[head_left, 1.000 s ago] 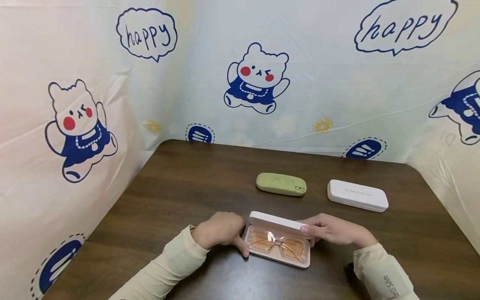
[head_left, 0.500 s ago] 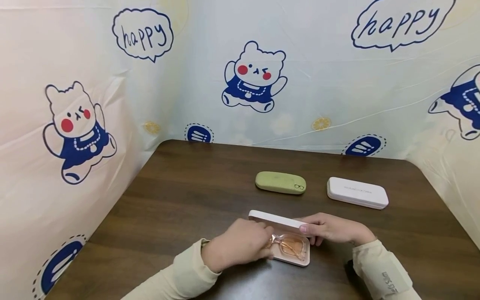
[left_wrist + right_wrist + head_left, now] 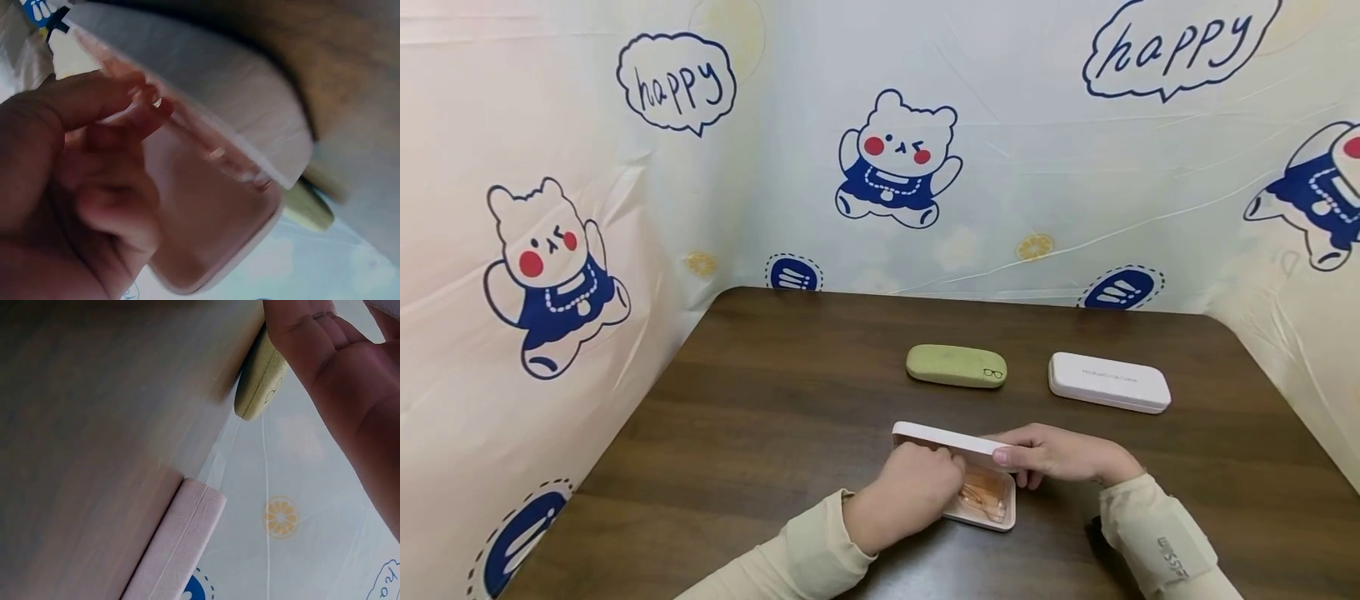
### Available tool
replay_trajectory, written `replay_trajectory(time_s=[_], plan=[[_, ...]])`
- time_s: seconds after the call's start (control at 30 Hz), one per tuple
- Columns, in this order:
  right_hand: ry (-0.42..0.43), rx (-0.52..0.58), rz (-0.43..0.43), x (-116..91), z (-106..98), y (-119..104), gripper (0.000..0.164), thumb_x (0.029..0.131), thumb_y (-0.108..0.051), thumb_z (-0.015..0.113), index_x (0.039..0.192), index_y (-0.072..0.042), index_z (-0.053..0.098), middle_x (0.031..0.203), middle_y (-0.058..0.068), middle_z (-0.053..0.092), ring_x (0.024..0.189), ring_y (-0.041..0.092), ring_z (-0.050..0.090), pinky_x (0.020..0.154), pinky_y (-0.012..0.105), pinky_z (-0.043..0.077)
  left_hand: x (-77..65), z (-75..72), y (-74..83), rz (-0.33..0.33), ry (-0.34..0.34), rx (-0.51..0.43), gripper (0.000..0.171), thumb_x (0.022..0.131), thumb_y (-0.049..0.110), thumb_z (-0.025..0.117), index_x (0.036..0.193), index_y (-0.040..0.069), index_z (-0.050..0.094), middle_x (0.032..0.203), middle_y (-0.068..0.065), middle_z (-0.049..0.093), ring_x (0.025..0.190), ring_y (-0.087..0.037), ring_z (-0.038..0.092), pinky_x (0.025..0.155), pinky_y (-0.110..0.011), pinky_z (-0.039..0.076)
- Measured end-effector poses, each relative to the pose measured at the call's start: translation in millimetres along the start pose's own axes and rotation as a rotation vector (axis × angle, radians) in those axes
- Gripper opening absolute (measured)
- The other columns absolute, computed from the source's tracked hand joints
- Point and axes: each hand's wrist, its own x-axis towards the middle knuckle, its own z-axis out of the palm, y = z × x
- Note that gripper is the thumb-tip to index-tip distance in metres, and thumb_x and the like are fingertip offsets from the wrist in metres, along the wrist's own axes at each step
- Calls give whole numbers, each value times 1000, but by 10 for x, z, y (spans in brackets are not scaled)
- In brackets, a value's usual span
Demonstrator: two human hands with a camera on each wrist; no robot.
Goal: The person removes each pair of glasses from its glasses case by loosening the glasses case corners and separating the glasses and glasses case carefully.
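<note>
So: pinching glasses [image 3: 987, 490] with left hand [image 3: 910, 490], holding lid [image 3: 946, 436] with right hand [image 3: 1060, 455].

Reaching into open pale case [image 3: 979, 524] from the left, glasses lying inside, on near part of desk [image 3: 790, 400]. Gripping lid at its right end, propped half-raised. Beyond, on far side: green case [image 3: 957, 366]; to its right, closed white case [image 3: 1108, 383].

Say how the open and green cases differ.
The open case has its lid raised; the green case is closed. The right hand holds the open case's lid; neither hand touches the green case. The open case is nearer the camera than the green case. Both rest on the table.
</note>
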Motion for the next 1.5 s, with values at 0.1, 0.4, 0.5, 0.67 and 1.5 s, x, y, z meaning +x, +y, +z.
replay_trajectory(time_s=[0.1, 0.4, 0.5, 0.67, 1.5], plan=[[-8, 0, -2, 22, 1, -8, 39, 107, -23, 50, 140, -3, 57, 90, 11, 62, 77, 26, 64, 64, 40, 56, -5, 32, -15, -6, 65, 26, 20, 83, 24, 74, 70, 23, 59, 60, 8, 54, 50, -9, 51, 38, -28, 37], [-16, -10, -11, 58, -2, -22, 40, 107, -23, 50, 141, -3, 56, 88, 9, 63, 76, 25, 64, 64, 41, 56, -37, -78, -156, 60, 161, -36, 19, 81, 29, 73, 72, 22, 59, 59, 10, 54, 51, -10, 56, 41, -30, 39], [-15, -5, -7, 59, 0, -27, 41, 107, -23, 50, 143, -2, 55, 88, 10, 62, 77, 26, 64, 64, 41, 56, -58, -219, -242, 83, 67, -116, 20, 84, 29, 72, 72, 22, 58, 58, 10, 50, 53, -9, 54, 44, -30, 41], [-12, 2, 1, 61, 8, -31, 42, 107, -22, 50, 143, -1, 54, 88, 11, 61, 78, 25, 63, 66, 40, 56, -137, -449, -473, 60, -116, -298, 24, 82, 25, 72, 72, 24, 51, 59, 14, 42, 53, -6, 45, 47, -32, 43], [0, 30, 43, 26, 35, 9, 45, 108, -23, 48, 145, 3, 50, 97, 12, 62, 80, 26, 64, 68, 39, 56, -713, -58, -2043, -615, -697, -987, 19, 77, -13, 51, 75, 4, 60, 47, 0, 39, 38, -12, 40, 39, -23, 34]])
